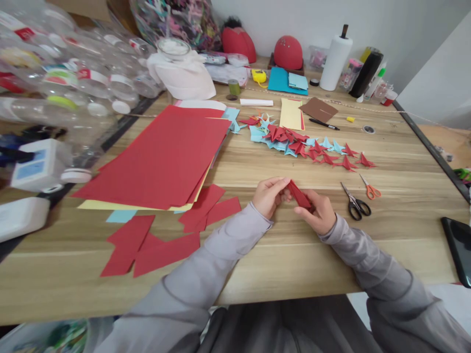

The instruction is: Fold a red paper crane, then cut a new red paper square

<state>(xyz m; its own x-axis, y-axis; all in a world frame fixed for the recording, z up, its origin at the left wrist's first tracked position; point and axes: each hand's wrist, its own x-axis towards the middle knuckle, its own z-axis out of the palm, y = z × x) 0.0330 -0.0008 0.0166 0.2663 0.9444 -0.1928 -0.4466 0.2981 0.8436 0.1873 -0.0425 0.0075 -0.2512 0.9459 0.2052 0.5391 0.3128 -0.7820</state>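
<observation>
A narrow piece of folded red paper (pixel 299 195) is held above the table between both hands. My left hand (pixel 271 195) pinches its upper left end, with thumb and fingers pressed together. At its lower right end, my right hand (pixel 318 212) grips the paper between thumb and fingers. Beyond the hands lies a cluster of folded red and light blue paper cranes (pixel 290 139), with a row of them running right. Black-handled scissors (pixel 355 202) and small orange-handled scissors (pixel 370 188) rest to the right of my right hand.
Large red sheets (pixel 165 157) are stacked at the left, with loose cut red pieces (pixel 165 250) nearer me. Plastic bottles (pixel 91 78) crowd the far left. A black phone (pixel 458 247) lies at the right edge. A black pen (pixel 324 124) and brown paper (pixel 319 109) lie farther back.
</observation>
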